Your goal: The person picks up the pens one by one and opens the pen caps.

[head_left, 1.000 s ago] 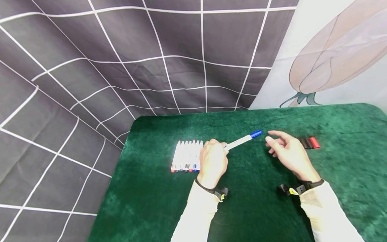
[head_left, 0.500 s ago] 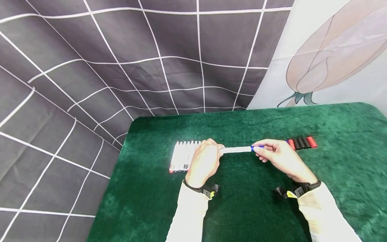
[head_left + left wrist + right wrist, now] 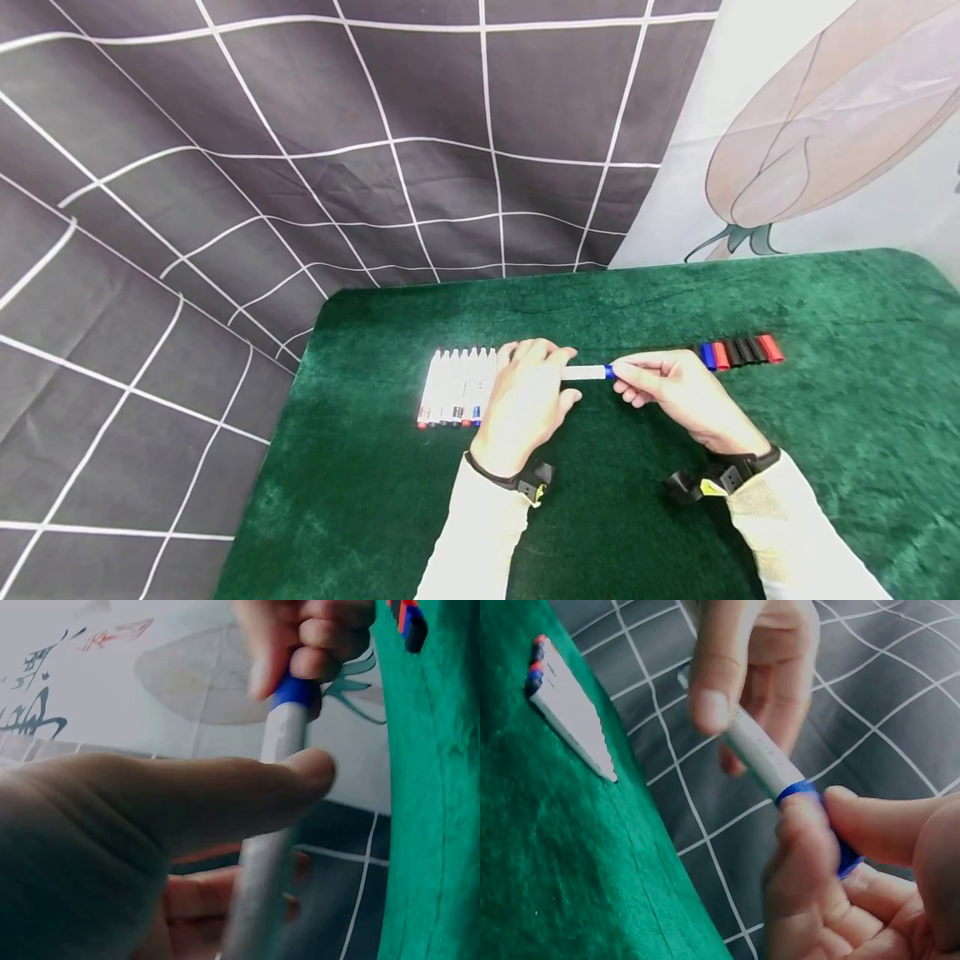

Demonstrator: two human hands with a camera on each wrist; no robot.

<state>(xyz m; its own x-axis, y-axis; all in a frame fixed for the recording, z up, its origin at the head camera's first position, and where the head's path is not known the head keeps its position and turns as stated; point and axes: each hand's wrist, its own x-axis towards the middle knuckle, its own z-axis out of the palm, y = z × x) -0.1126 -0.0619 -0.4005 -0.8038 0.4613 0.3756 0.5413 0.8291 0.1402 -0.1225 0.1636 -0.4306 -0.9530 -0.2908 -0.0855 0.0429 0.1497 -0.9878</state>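
A white whiteboard marker point(image 3: 583, 372) with a blue cap is held level above the green cloth. My right hand point(image 3: 667, 392) pinches it by the cap point(image 3: 847, 859) between thumb and fingers. Around the barrel is my left hand point(image 3: 525, 400), its thumb and index finger spread apart on either side. In the left wrist view the straight left thumb point(image 3: 247, 791) crosses in front of the barrel, with the other fingers behind it. To the left, partly hidden by the left hand, several uncapped white markers point(image 3: 457, 387) lie side by side, tips away from me.
A row of loose caps point(image 3: 742, 352), blue, red and black, lies right of the right hand. The green-covered table point(image 3: 600, 517) meets a grey gridded curtain point(image 3: 442, 192) at the back and left. A white printed cloth point(image 3: 825, 167) hangs at back right.
My right hand first closed on the marker's blue cap, then moved left with it. The left hand's thumb and index finger have spread. The marker has turned from slanted to level.
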